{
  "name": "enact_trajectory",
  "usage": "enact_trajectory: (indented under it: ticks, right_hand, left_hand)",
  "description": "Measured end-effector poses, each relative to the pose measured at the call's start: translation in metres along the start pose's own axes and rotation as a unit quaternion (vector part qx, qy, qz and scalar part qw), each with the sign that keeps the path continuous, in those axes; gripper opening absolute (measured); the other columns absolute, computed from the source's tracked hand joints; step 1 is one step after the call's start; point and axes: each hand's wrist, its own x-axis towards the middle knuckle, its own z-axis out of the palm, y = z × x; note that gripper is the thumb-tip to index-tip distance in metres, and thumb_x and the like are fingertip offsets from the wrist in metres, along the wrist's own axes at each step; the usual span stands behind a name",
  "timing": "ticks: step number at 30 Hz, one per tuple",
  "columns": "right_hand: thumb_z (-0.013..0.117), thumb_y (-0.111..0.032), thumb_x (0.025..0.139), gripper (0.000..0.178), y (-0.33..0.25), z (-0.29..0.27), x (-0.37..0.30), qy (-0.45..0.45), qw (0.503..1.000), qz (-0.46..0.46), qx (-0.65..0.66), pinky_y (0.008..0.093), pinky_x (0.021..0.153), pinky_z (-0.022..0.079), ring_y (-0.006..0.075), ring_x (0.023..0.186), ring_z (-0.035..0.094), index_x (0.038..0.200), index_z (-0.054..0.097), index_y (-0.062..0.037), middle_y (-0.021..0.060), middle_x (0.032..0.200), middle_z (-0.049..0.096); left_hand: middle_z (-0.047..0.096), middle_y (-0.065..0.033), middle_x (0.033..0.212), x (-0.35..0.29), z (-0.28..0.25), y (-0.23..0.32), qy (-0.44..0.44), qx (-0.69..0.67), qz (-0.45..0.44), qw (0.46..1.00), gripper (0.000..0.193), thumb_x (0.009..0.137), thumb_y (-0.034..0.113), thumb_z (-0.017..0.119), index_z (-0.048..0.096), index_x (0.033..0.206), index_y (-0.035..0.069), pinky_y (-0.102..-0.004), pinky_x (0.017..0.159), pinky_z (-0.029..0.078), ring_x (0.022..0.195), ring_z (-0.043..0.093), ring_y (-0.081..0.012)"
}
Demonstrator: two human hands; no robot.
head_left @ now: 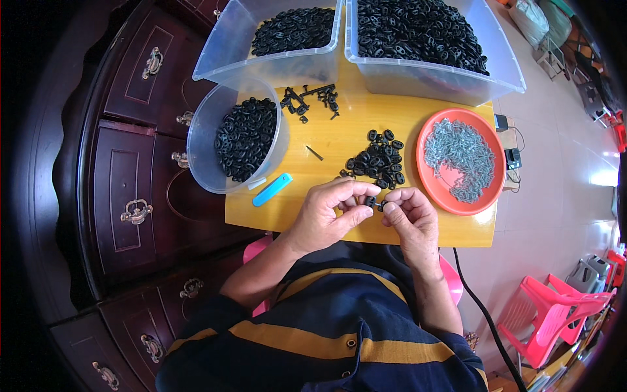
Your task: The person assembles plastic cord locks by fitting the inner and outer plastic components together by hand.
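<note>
My left hand (336,212) pinches a small black oval plastic piece (370,201) between thumb and fingertips, above the near edge of the table. Close against it, my right hand (413,215) has finger and thumb closed on another small black piece (383,206), partly covered by the fingers. A short silvery pin (377,205) shows between the two pieces; whether it sits in both I cannot tell. Just beyond my fingers lies a loose pile of black two-holed oval pieces (379,159). Right of the pile, an orange-red round tray (428,185) holds many small silvery metal pins (467,157).
On the yellow table (313,225), a clear round tub (199,153) of black pieces stands left. Two clear bins (261,72) of them stand at the back. A turquoise-handled tool (272,189), a dark nail-like piece (315,153) and black scraps (297,101) lie left. Pink chair (542,320) at right.
</note>
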Motion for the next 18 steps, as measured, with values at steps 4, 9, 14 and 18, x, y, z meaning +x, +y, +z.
enact_trajectory:
  ticks: [4, 9, 14, 18]
  right_hand:
    - [0.063, -0.001, 0.097, 0.011, -0.0002, 0.001, 0.0002, 0.006, 1.0, 0.001, -0.006, 0.0215, 0.074, 0.051, 0.005, 0.08, 0.058, 0.108, 0.061, -0.001, -0.0008, 0.096, 0.063]
    - [0.063, 0.0, 0.097, 0.01, 0.0002, 0.0009, 0.0009, 0.005, 1.0, 0.005, -0.004, 0.0214, 0.074, 0.051, 0.0049, 0.08, 0.058, 0.107, 0.062, -0.0009, -0.0008, 0.096, 0.064]
    - [0.065, 0.0, 0.096, 0.012, 0.0001, 0.0024, 0.0, 0.009, 1.0, 0.004, -0.012, 0.021, 0.073, 0.05, 0.0046, 0.081, 0.059, 0.108, 0.061, -0.0013, -0.001, 0.095, 0.064]
    - [0.065, 0.0, 0.097, 0.013, 0.0019, 0.0026, 0.0007, 0.018, 1.0, -0.001, -0.001, 0.021, 0.073, 0.05, 0.0045, 0.081, 0.059, 0.109, 0.061, -0.0015, -0.001, 0.094, 0.064]
  left_hand:
    - [0.063, -0.002, 0.09, 0.0, 0.0004, -0.0017, -0.002, 0.005, 0.001, 1.0, 0.032, 0.085, -0.007, 0.071, 0.069, 0.116, 0.0, -0.0215, 0.067, 0.048, 0.075, 0.057, -0.0068]
    - [0.064, -0.0029, 0.089, 0.0018, 0.0001, -0.0026, -0.008, 0.007, 0.007, 1.0, 0.032, 0.084, -0.006, 0.073, 0.07, 0.115, 0.002, -0.0227, 0.067, 0.049, 0.074, 0.058, -0.0083]
    - [0.065, -0.0034, 0.088, 0.0052, 0.0027, -0.001, -0.02, 0.005, 0.006, 1.0, 0.031, 0.084, -0.004, 0.074, 0.071, 0.115, 0.002, -0.0234, 0.066, 0.05, 0.075, 0.06, -0.0092]
    - [0.065, -0.0038, 0.086, 0.0095, 0.004, 0.0022, -0.022, 0.009, 0.007, 1.0, 0.031, 0.084, -0.004, 0.074, 0.071, 0.114, 0.002, -0.0236, 0.066, 0.05, 0.075, 0.06, -0.0093]
